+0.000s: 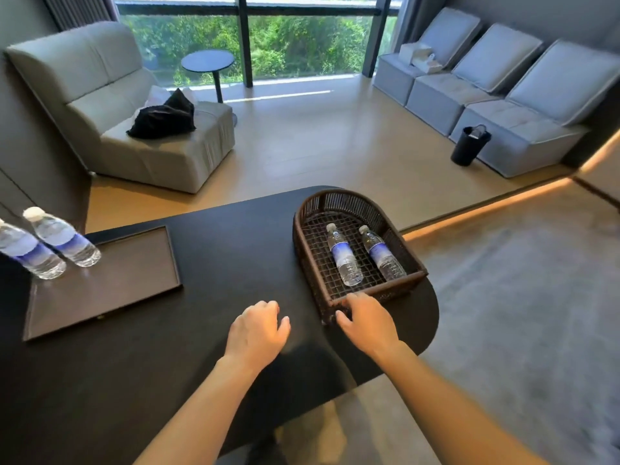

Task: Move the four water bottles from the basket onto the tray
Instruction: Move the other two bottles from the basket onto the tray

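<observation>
A dark woven basket sits on the right end of the black table. Two clear water bottles with blue labels lie in it side by side, one on the left and one on the right. A flat dark tray lies at the left, with two more bottles standing on its far left part, one nearer and one behind. My right hand rests at the basket's near corner, fingers touching its rim. My left hand hovers over the table, loosely curled and holding nothing.
The table's rounded right end drops off to a grey carpet. Beyond the table stand a grey armchair with a black bag, a small round side table, a row of grey seats and a black bin.
</observation>
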Available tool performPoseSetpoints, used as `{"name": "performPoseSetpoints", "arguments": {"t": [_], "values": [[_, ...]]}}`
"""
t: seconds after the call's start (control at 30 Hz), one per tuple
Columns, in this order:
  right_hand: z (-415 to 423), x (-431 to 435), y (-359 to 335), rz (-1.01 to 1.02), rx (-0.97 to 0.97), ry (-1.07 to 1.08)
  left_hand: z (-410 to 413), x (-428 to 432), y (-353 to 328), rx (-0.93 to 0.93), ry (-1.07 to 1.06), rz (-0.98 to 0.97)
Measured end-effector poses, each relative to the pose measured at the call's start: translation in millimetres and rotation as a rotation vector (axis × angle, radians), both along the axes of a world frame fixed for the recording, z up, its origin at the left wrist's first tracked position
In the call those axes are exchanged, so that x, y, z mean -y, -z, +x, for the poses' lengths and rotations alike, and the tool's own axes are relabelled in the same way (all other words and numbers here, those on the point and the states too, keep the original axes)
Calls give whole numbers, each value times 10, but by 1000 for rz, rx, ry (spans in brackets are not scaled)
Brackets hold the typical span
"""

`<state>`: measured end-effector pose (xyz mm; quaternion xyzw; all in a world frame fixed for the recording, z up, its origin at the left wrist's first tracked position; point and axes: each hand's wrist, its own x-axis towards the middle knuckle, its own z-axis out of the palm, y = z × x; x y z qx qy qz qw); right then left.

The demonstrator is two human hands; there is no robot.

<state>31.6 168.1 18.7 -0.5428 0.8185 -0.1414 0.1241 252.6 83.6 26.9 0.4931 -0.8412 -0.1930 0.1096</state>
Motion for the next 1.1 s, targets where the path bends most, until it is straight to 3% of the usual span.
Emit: {"name": "performPoseSetpoints", "arguments": {"t": [0.33, 0.53, 0.63, 0.93, 1.1], "values": [[-1307, 431, -43, 38, -10, 151, -1700, 701, 52, -5, 121, 6], [-1962, 1116, 170, 189, 34, 162, -2454, 1344, 462, 65, 111, 206], [-2175, 1481, 353, 272, 74, 153, -2724, 1627, 691, 141, 70, 334], [-2243, 1996, 869, 341, -48, 205, -3170, 2162, 1253, 54, -212, 516], [-2304, 2143, 1022, 536, 143, 191, -3180, 2308, 1414, 21, -240, 624]]}}
